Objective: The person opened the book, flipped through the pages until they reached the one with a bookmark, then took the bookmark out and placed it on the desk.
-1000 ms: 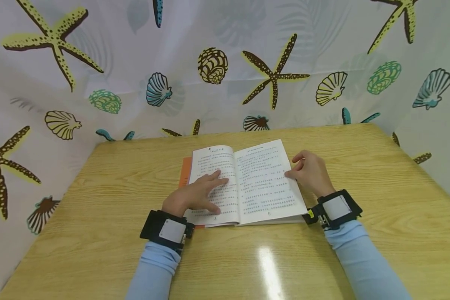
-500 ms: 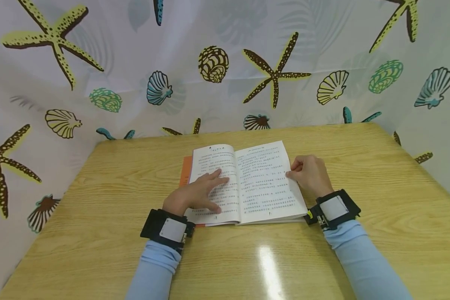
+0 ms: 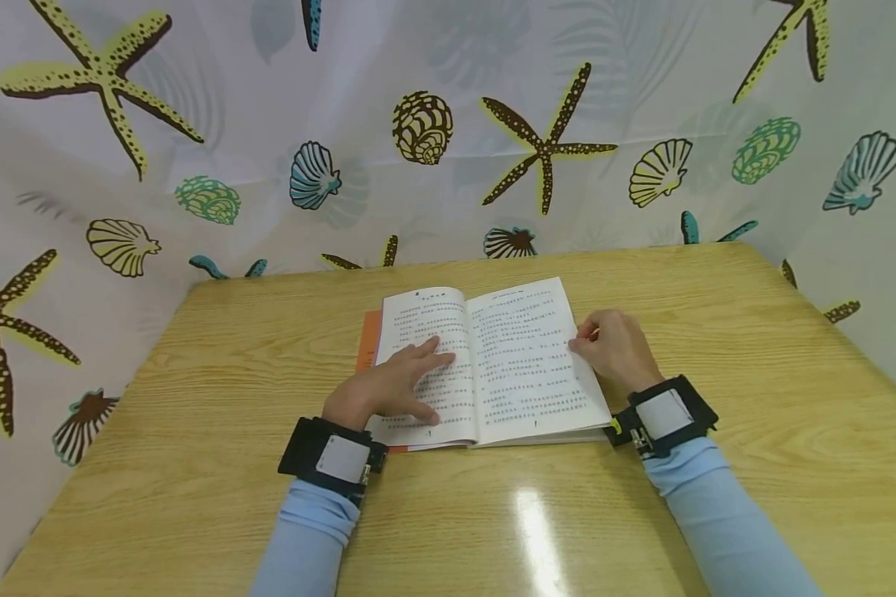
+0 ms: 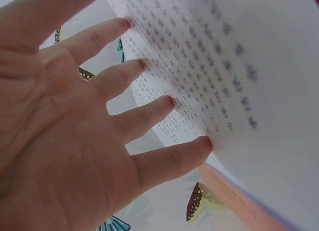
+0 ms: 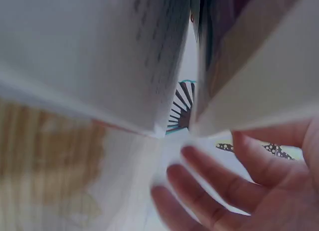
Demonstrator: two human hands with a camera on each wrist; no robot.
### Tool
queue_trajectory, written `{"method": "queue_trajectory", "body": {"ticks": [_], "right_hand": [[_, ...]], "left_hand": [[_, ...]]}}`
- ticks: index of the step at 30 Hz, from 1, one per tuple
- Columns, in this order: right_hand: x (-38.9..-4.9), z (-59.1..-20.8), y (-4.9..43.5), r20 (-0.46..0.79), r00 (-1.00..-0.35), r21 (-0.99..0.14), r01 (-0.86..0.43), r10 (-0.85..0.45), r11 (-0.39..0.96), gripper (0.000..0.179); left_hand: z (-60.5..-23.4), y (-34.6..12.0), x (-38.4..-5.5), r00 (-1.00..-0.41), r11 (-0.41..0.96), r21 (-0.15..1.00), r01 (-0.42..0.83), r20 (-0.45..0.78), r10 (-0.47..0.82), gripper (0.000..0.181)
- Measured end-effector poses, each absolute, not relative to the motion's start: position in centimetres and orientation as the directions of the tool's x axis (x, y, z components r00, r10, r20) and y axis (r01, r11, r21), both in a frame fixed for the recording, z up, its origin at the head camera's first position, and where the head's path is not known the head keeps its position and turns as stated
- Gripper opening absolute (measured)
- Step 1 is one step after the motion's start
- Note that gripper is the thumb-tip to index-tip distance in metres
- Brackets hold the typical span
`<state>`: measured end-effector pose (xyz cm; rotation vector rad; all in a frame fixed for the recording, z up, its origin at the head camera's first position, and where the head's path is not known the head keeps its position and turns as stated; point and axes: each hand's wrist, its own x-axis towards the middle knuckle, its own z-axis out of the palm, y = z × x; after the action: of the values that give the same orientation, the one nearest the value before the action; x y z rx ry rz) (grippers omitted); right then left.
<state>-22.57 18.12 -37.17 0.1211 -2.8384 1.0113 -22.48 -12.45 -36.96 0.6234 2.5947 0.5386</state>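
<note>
An open book (image 3: 523, 365) with printed text lies in the middle of the table. My left hand (image 3: 384, 390) rests on its left page, fingers spread and nearly straight. The fingertips press on the paper in the left wrist view, where the palm of that hand (image 4: 75, 126) shows. At the right edge of the book, my right hand (image 3: 618, 352) pinches the right-hand page between thumb and forefinger. In the right wrist view the lifted page (image 5: 279, 66) stands apart from the pages beneath (image 5: 99, 66), and the other fingers (image 5: 194, 191) are loosely bent below.
An orange cover flap (image 3: 369, 338) sticks out past the book's left side. The wooden table (image 3: 231, 373) reaches back to a white cloth (image 3: 231, 99) printed with starfish and shells. Each wrist wears a black strap (image 3: 332, 458) with a camera.
The fingers of my right hand have drawn closer together at the page edge, and the hand has sunk slightly. My left hand stays on the left page.
</note>
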Motion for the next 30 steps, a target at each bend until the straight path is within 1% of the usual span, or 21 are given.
{"method": "queue_trajectory", "body": {"ticks": [2, 5, 9, 13, 15, 18, 20, 22, 23, 25, 27, 30], "right_hand": [[-22.6, -37.0, 18.2, 0.110, -0.992, -0.632, -0.113, -0.055, 0.767, 0.013], [-22.6, -36.8, 18.4, 0.091, -0.991, -0.639, -0.133, -0.098, 0.758, 0.015], [-22.5, -36.3, 18.4, 0.130, -0.979, -0.625, -0.203, -0.156, 0.754, 0.020], [-22.3, -35.8, 18.2, 0.183, -0.956, -0.584, -0.294, -0.230, 0.757, 0.022], [-22.1, -35.6, 18.0, 0.190, -0.941, -0.596, -0.337, -0.280, 0.729, 0.027], [-21.7, -35.3, 17.9, 0.140, -0.914, -0.713, -0.360, -0.381, 0.601, 0.047], [-21.4, -35.1, 17.8, 0.097, -0.889, -0.791, -0.342, -0.448, 0.508, 0.062], [-21.3, -35.0, 17.4, 0.045, -0.862, -0.838, -0.308, -0.505, 0.451, 0.072], [-21.2, -35.0, 17.1, 0.018, -0.850, -0.844, -0.295, -0.527, 0.447, 0.075], [-21.0, -35.1, 16.4, -0.039, -0.832, -0.822, -0.288, -0.553, 0.491, 0.075], [-20.9, -35.5, 15.7, -0.093, -0.811, -0.799, -0.286, -0.578, 0.529, 0.070], [-20.7, -36.3, 14.5, -0.129, -0.777, -0.742, -0.336, -0.616, 0.580, 0.062]], "left_hand": [[-36.9, -12.4, -22.5, -0.814, 0.824, 0.453, 0.339, -0.298, 0.499, 0.088], [-37.0, -12.4, -22.4, -0.814, 0.822, 0.453, 0.344, -0.292, 0.502, 0.088], [-36.9, -12.5, -22.4, -0.813, 0.820, 0.454, 0.348, -0.289, 0.506, 0.088], [-37.0, -12.5, -22.4, -0.811, 0.817, 0.461, 0.346, -0.291, 0.508, 0.089], [-37.0, -12.5, -22.4, -0.809, 0.815, 0.465, 0.346, -0.292, 0.510, 0.089], [-37.0, -12.5, -22.4, -0.807, 0.813, 0.468, 0.346, -0.293, 0.512, 0.089], [-37.0, -12.5, -22.4, -0.808, 0.814, 0.466, 0.348, -0.291, 0.513, 0.089], [-37.1, -12.5, -22.5, -0.807, 0.813, 0.467, 0.349, -0.292, 0.514, 0.089], [-37.1, -12.5, -22.5, -0.807, 0.812, 0.468, 0.349, -0.291, 0.514, 0.089], [-37.1, -12.5, -22.5, -0.808, 0.813, 0.467, 0.348, -0.291, 0.513, 0.089], [-37.1, -12.5, -22.5, -0.809, 0.814, 0.469, 0.341, -0.294, 0.509, 0.089], [-37.2, -12.4, -22.5, -0.813, 0.819, 0.466, 0.334, -0.296, 0.501, 0.089]]}}
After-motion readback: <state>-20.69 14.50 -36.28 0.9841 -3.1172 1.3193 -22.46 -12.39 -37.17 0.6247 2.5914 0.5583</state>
